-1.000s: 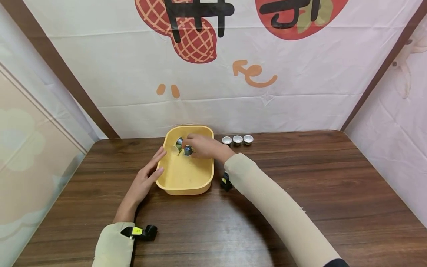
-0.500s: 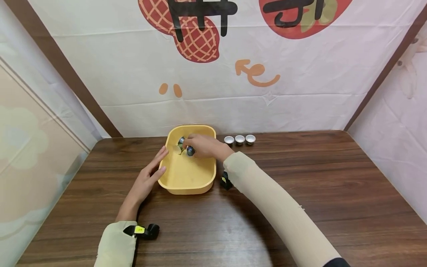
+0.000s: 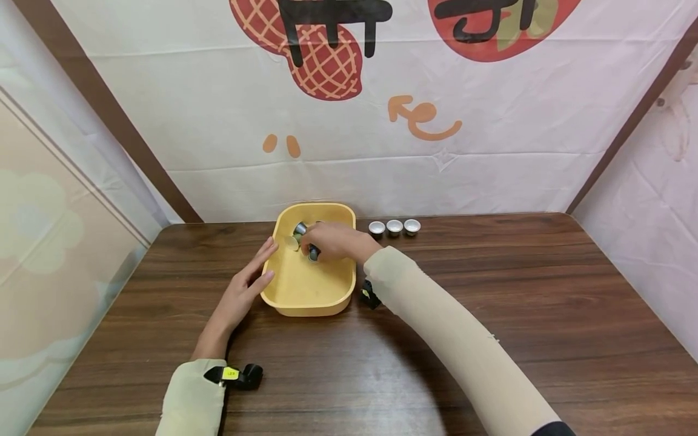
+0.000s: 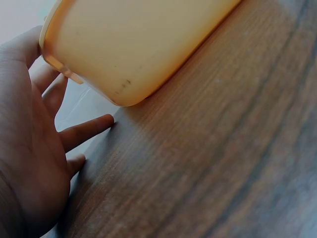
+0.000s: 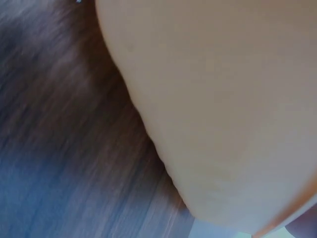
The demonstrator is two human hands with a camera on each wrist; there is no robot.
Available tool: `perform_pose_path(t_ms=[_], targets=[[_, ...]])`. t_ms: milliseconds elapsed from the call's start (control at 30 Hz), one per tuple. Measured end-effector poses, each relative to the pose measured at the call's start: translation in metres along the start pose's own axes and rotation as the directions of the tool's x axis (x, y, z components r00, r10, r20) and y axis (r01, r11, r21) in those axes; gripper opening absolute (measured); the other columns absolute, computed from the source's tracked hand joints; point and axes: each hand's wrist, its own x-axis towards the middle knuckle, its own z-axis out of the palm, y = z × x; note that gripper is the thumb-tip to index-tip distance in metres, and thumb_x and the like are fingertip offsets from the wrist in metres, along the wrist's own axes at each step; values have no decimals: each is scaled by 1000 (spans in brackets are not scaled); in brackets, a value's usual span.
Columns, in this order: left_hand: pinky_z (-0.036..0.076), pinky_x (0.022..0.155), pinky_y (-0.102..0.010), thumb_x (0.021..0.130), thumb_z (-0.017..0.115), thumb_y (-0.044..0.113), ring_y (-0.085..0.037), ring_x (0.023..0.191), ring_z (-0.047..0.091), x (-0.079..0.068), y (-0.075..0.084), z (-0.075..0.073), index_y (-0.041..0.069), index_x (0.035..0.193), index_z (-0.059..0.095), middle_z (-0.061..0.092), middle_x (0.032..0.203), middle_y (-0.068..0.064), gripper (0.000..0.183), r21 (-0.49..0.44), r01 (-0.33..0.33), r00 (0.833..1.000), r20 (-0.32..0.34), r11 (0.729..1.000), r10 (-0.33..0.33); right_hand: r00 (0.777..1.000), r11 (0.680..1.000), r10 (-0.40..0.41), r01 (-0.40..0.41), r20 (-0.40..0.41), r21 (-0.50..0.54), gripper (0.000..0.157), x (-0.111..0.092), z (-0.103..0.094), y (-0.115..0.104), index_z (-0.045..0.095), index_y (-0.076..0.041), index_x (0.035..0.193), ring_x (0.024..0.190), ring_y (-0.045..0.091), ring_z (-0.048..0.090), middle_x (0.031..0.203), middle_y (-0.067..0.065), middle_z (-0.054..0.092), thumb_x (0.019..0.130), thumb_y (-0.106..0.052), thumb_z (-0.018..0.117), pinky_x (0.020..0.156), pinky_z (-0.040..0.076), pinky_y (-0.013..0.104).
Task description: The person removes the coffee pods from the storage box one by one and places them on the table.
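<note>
A yellow plastic tub (image 3: 308, 289) stands near the table's back edge. My right hand (image 3: 334, 240) reaches inside over its right rim, fingers curled around a dark blue coffee capsule (image 3: 313, 253) that they partly cover. Left of those fingers lie a blue-grey capsule (image 3: 300, 228) and a green capsule (image 3: 292, 243) with a pale lid. My left hand (image 3: 238, 293) rests its extended fingers against the tub's left side. The left wrist view shows that hand's spread fingers beside the tub wall (image 4: 124, 54). In the right wrist view, the tub's side hides nearly all of the right hand.
A row of three small capsules with silvery tops (image 3: 394, 227) stands right of the tub on the dark wooden table (image 3: 518, 290). Behind the table hangs a white printed cloth (image 3: 218, 109). Black straps with cameras (image 3: 240, 376) sit on the wrists.
The head view has shifted slightly. Inside the tub, the dark blue capsule has turned and moved slightly nearer to me, with more of it under my right fingers. My left hand keeps its place.
</note>
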Motion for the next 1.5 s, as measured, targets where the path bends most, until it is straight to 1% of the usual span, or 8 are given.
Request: perform_pose_path(t_ms=[300,533,667,767,967,1133,1333,1500], targets=[[20,106,-15,101,49,11,-16,144,14,0,0,1,14,149,37,19,157,5,49,-9,4,1000,3,1000,-4,999,1000,-11,12,30,-7,30,2,0,-4,64,-18,110,89,13,53,102,-4,60,84,-4,70,77,43,26],[21,104,-14,100,49,11,-20,144,14,-2,21,-1,6,147,37,20,158,-2,49,-37,18,1000,20,999,-17,996,999,31,-30,82,-16,29,2,-1,-7,63,-20,110,87,15,53,103,-3,60,85,-5,67,72,44,28],[21,105,-16,100,49,10,-20,144,15,-3,23,-1,7,147,38,20,158,-2,48,-34,16,1000,14,999,-16,993,999,39,-38,108,-11,31,2,-3,-10,63,-19,112,88,15,53,104,-2,59,85,-4,66,73,44,27],[20,107,-22,100,49,9,-20,144,15,-4,25,0,9,147,39,20,157,-1,48,-33,17,1000,13,999,-16,994,1000,30,-30,109,-4,33,1,-5,-11,62,-18,115,87,14,52,102,-1,59,86,-4,66,72,43,26],[16,110,-50,100,49,9,-22,144,14,-4,34,1,7,147,37,19,158,-4,49,-32,16,1000,19,999,-15,998,999,7,-10,57,51,40,-2,-9,-9,60,-18,123,86,14,53,100,0,57,86,-3,62,73,44,26],[16,111,-50,100,48,9,-23,144,13,-4,36,1,7,148,36,18,158,-7,49,-29,9,1000,25,1000,-8,1000,997,-13,13,9,81,49,-6,-12,-5,59,-21,129,88,15,52,102,2,56,84,-1,61,77,42,27],[15,111,-51,100,49,9,-21,144,13,-2,23,0,7,147,37,19,158,-3,49,-33,16,1000,19,999,-15,998,996,-62,63,-16,70,47,-8,-11,-3,65,-17,124,96,16,51,116,6,57,81,0,66,84,41,25],[16,111,-42,100,48,9,-17,144,13,-1,3,0,13,148,37,19,158,4,50,-22,14,1000,8,1000,-14,997,996,-73,75,-37,47,37,-9,-8,-2,70,-15,116,105,15,52,116,4,57,81,-6,71,90,40,24]])
